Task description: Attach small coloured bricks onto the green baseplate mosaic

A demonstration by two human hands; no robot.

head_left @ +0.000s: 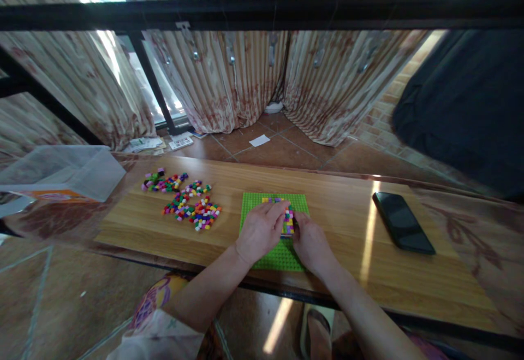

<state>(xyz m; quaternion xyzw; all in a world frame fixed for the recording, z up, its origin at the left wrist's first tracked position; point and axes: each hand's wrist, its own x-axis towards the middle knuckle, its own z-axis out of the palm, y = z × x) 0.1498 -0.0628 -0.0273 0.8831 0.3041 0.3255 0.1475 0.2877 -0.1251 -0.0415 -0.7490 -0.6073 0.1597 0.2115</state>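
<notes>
A green studded baseplate (pixel 254 202) lies on the wooden board (pixel 335 212). A small patch of coloured bricks (pixel 288 219) is stuck on it. My left hand (pixel 258 231) rests on the plate with its fingers curled toward the bricks. My right hand (pixel 310 242) sits just right of them, fingertips pinched at the brick patch. Whether either hand holds a loose brick is hidden. A scatter of loose coloured bricks (pixel 192 204) lies to the left of the plate.
A black phone (pixel 402 222) lies on the board at the right. A clear plastic box (pixel 67 171) stands at the far left. Curtains (pixel 229 81) and a black rail (pixel 262 13) are behind. Papers (pixel 180 142) lie on the tiled floor.
</notes>
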